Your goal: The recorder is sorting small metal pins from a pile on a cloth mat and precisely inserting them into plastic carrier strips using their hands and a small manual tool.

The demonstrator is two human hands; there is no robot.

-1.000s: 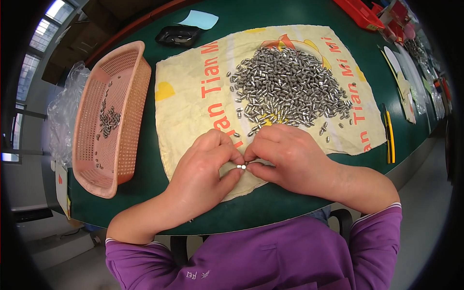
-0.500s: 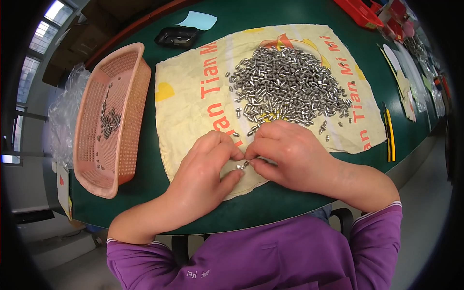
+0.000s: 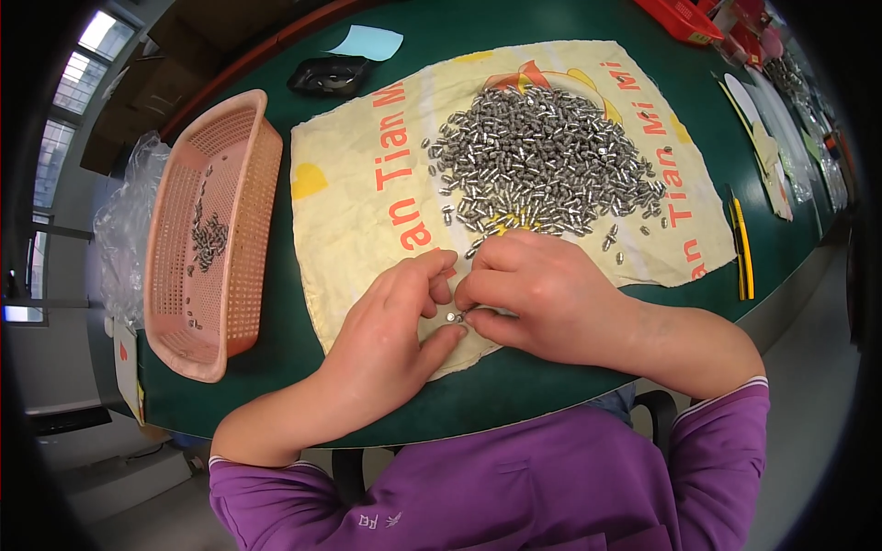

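Observation:
Small silvery metal pieces, short and rod-like, lie in a broad pile on a cream printed cloth. Near the cloth's front edge, my left hand is curved with thumb and forefinger apart. Between its thumb and my right hand lie one or two small metal pieces. My right hand is closed in a pinch just in front of the pile, its fingertips at a small metal piece that they partly hide.
A pink plastic basket with several metal pieces in it stands at the left. Clear plastic bags lie beyond it. A black tray and pale blue paper sit at the back. A yellow cutter lies right of the cloth.
My left forefinger has drawn back, widening the gap between my hands. My right fingertips have shifted slightly left and down onto the small piece. The whole view has tilted a little.

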